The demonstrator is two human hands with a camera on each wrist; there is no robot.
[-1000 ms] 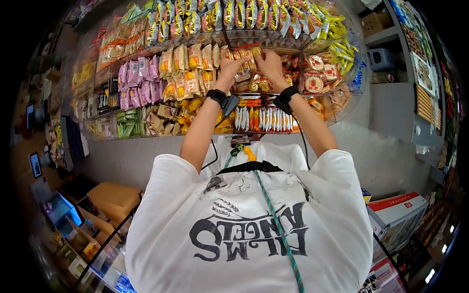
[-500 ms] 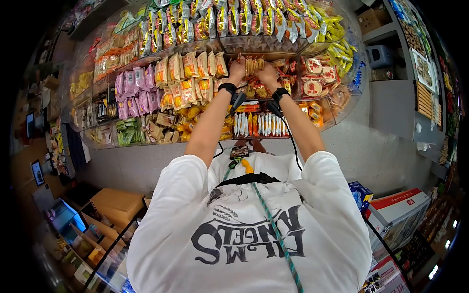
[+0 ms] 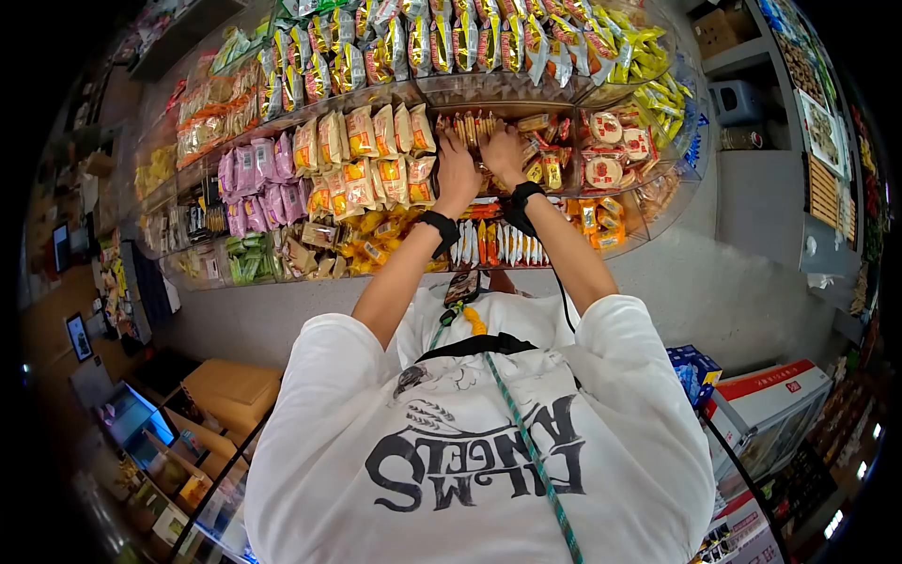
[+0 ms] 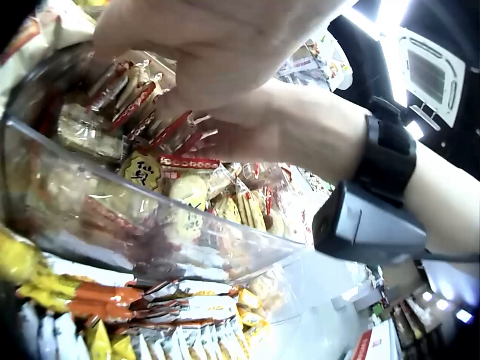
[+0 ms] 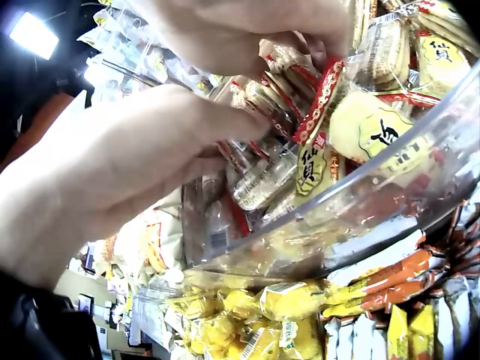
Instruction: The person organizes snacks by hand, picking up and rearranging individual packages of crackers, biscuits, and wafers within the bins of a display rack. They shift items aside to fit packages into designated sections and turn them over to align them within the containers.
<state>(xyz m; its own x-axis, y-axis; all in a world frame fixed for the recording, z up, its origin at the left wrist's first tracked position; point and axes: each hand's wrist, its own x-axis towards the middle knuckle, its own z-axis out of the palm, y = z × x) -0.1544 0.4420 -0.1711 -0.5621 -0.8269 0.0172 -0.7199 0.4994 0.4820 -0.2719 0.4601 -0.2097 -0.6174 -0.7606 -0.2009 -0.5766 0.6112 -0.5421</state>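
Both hands are inside a clear-walled compartment (image 5: 322,214) of wrapped rice crackers. In the head view, a row of upright cracker packets (image 3: 470,124) stands along its far side. My left hand (image 3: 457,174) lies at the row's left part, fingers stretched toward the packets. Beside it, my right hand (image 3: 505,152) touches the row's right part; its fingertips are partly hidden. From the right wrist, the left thumb (image 5: 232,121) rests along the red-edged packets (image 5: 289,97). Loose round-cracker packets (image 5: 375,131) lie nearer the front wall, below the hands.
Tan snack bags (image 3: 362,155) fill the neighbouring compartment on the left, and round red-and-white packs (image 3: 606,150) the one on the right. A lower front tier holds white and orange sachets (image 3: 498,242). Silver-and-yellow bags (image 3: 442,42) stand on the tier behind.
Earlier the hands held a stack of crackers raised over the compartment. The stack now stands lower, as a row at the far side, with both hands lowered onto it.
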